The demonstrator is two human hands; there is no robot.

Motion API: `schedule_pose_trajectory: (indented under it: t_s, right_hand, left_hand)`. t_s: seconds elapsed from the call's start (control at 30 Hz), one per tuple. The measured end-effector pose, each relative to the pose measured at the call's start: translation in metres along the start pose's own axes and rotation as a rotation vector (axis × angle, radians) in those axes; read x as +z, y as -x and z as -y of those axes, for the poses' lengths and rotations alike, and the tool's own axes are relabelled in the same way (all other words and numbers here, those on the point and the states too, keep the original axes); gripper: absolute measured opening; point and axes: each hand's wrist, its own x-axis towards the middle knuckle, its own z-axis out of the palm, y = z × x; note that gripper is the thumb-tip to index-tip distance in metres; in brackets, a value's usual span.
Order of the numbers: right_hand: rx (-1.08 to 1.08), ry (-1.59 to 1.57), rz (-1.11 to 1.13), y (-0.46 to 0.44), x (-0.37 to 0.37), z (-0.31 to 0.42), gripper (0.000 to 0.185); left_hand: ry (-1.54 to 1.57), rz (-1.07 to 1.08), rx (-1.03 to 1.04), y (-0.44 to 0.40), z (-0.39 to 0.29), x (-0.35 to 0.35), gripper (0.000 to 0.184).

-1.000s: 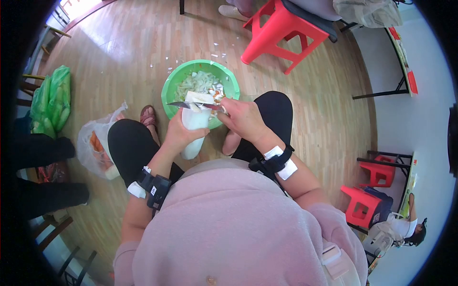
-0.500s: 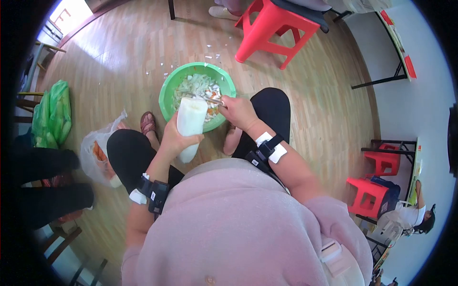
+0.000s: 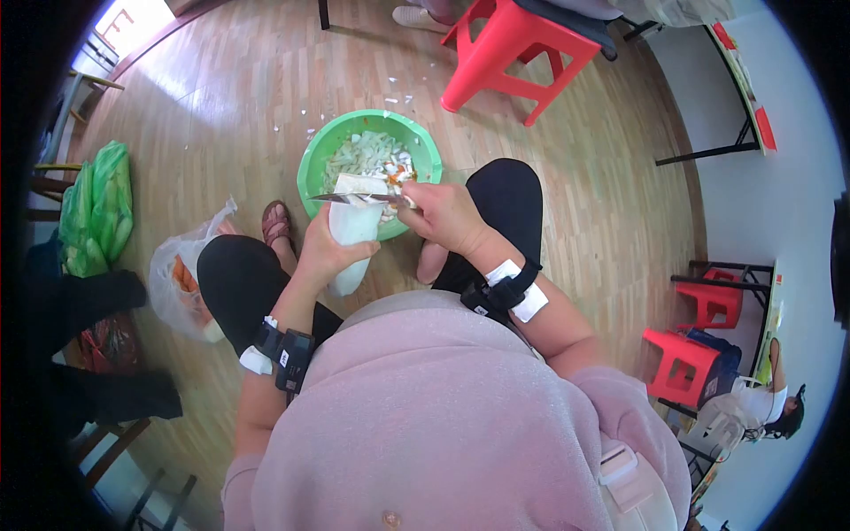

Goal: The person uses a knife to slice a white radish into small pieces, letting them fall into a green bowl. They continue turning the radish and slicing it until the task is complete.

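Observation:
My left hand (image 3: 329, 250) is wrapped round a thick white radish (image 3: 354, 228), held slanting with its cut end over a green basin (image 3: 309, 173). In my right hand (image 3: 441, 212) is a knife (image 3: 352, 198), its blade lying across the radish a little below the cut end. The fingers of that hand are closed on the handle. Chopped pale pieces (image 3: 365, 152) lie in the basin, with some orange bits among them at the right. The basin stands on the floor between my legs; the radish and my hands hide its near side.
White scraps (image 3: 390, 100) lie on the floor beyond the basin. A clear bag (image 3: 181, 292) with orange vegetables and a green bag (image 3: 97, 208) are at the left. A red stool (image 3: 518, 57) with a seated person stands ahead. Another person's dark-clothed legs (image 3: 111, 301) are at the left.
The knife has moved from the radish's top end toward me and now lies across its body. My right hand has come slightly nearer with it. My left hand still holds the radish.

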Motion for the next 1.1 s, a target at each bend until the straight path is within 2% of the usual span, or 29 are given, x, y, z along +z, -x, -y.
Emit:
schedule_pose_trajectory:
  t_s: [0.1, 0.27, 0.37, 0.53, 0.6, 0.67, 0.77, 0.83, 1.0, 1.1]
  right_hand:
    - [-0.019, 0.030, 0.015, 0.000, -0.002, 0.000, 0.020]
    - [-0.063, 0.053, 0.042, 0.001, -0.007, 0.003, 0.020]
    - [-0.075, 0.062, 0.044, 0.001, -0.008, 0.004, 0.020]
    - [-0.104, 0.078, 0.006, 0.001, -0.001, -0.005, 0.021]
    - [0.084, 0.177, 0.042, 0.001, 0.006, -0.015, 0.023]
    - [0.118, 0.170, 0.039, 0.008, 0.015, -0.034, 0.021]
    - [0.149, 0.128, 0.040, 0.015, 0.018, -0.034, 0.018]
    - [0.224, 0.061, 0.035, 0.011, 0.013, -0.025, 0.023]
    - [0.096, -0.014, 0.030, 0.008, 0.000, -0.007, 0.023]
    - [0.032, 0.025, 0.069, 0.006, -0.007, 0.004, 0.022]
  left_hand:
    - [-0.043, -0.016, 0.015, 0.000, 0.000, 0.000, 0.070]
    - [-0.049, 0.111, -0.050, 0.002, -0.015, -0.003, 0.056]
    - [0.012, 0.051, 0.040, 0.003, -0.011, 0.000, 0.056]
    - [0.050, 0.039, 0.014, 0.007, -0.014, 0.002, 0.061]
    - [0.061, 0.021, 0.016, 0.009, -0.015, 0.004, 0.063]
    - [0.056, 0.100, 0.145, 0.010, -0.017, 0.006, 0.069]
    - [0.028, 0.045, 0.096, 0.008, -0.011, 0.007, 0.072]
    - [0.008, 0.030, 0.077, 0.006, -0.006, 0.005, 0.073]
    - [-0.005, 0.006, 0.046, 0.004, -0.006, 0.004, 0.075]
    - [-0.086, -0.042, 0.036, 0.003, -0.006, 0.003, 0.067]
